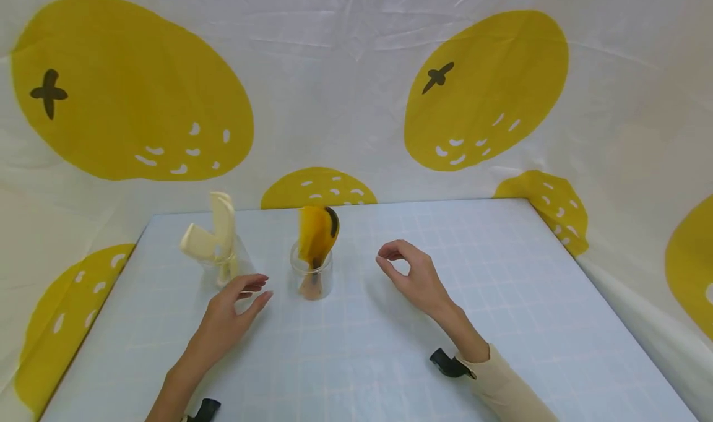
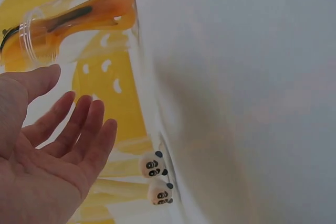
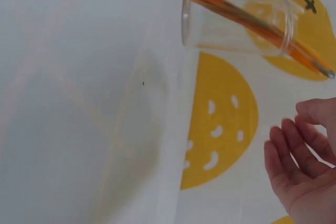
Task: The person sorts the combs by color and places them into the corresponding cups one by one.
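In the head view, my left hand [image 1: 225, 320] hovers in front of a clear container [image 1: 242, 258] with two cream-coloured, broad-ended utensils [image 1: 224, 221] in it. Little panda heads [image 2: 152, 165] show at their lower ends in the left wrist view. Right of that hand stands a clear jar [image 1: 328, 273]; a flat orange-yellow utensil with a dark edge [image 1: 316, 236] leans in it, its exact kind unclear. My right hand [image 1: 414, 279] is held above the table, right of the jar and apart from it. Both hands have loosely bent fingers and hold nothing.
A table with a pale blue checked cover [image 1: 356, 360] lies under everything. Behind it hangs a white cloth [image 1: 328, 100] printed with big yellow fruit shapes, meeting the table's back edge. Black devices [image 1: 448, 364] sit at both wrists.
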`<state>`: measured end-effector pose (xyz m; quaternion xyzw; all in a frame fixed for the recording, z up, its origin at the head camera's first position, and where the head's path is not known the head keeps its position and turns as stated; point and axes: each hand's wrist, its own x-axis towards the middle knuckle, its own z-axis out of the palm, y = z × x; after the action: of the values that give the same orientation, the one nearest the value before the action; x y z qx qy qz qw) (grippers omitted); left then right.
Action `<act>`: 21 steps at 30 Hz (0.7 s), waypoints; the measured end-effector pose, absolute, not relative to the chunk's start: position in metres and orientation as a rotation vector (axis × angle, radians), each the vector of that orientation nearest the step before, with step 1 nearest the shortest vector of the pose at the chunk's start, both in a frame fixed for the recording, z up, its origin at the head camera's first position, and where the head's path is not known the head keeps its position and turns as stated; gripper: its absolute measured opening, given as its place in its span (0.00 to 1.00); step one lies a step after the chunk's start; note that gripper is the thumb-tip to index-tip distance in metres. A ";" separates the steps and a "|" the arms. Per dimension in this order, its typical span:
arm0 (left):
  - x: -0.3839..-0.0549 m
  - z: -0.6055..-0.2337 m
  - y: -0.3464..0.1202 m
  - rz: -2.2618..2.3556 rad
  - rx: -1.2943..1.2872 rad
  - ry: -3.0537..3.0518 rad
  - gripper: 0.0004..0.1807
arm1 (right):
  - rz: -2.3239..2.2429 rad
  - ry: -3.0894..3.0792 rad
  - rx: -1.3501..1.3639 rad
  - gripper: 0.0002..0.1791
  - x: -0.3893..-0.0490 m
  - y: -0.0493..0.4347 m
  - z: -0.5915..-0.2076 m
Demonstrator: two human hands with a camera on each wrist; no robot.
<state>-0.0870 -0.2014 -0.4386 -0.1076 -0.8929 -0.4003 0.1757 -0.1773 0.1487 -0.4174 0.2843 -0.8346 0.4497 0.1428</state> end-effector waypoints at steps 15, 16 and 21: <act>-0.081 -0.439 -0.229 -1.068 -0.310 -2.424 0.16 | 1.070 -2.423 0.784 0.09 -0.179 0.203 -0.423; -0.080 -0.439 -0.231 -1.064 -0.305 -2.419 0.15 | 1.056 -2.422 0.787 0.09 -0.179 0.207 -0.423; -0.075 -0.438 -0.245 -1.041 -0.263 -2.389 0.14 | 0.994 -2.413 0.809 0.10 -0.181 0.223 -0.424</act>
<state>-0.0746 -0.2446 -0.4379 -0.0972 -0.8811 -0.3840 0.2583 -0.1815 0.2227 -0.4243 0.2901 -0.8647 0.3562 0.2033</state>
